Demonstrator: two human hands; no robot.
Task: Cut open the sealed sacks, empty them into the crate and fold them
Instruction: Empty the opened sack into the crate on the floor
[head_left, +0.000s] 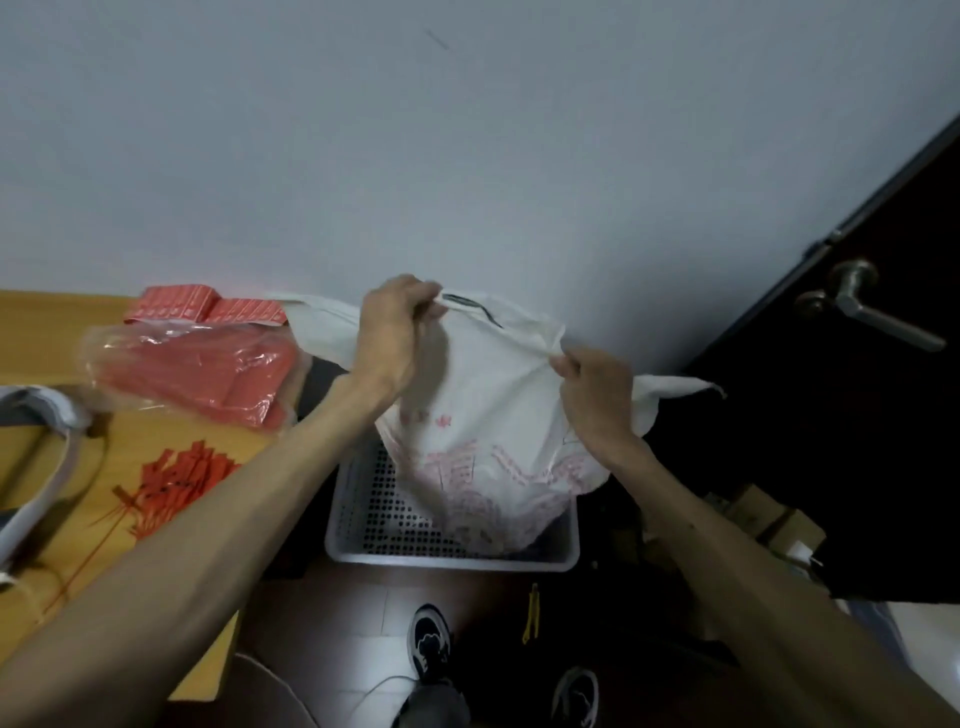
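Sack (483, 410) hangs over the white perforated crate (452, 560), its lower end sagging inside the rim. The left hand (396, 332) and the right hand (597, 395) each pinch a bunch of its upper edge. If a pinch slips or the cloth swings past the rim, contents would likely spill onto the floor (332, 623). Whether anything remains inside cannot be told.

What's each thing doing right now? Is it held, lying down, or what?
sack, held up, lower end in the crate.
left hand, pinches the sack's top edge.
right hand, grips the sack's top edge.
crate, on the floor under the sack.
yellow tool, lying on the floor, not held.
red packet, wrapped in clear plastic, on the table.
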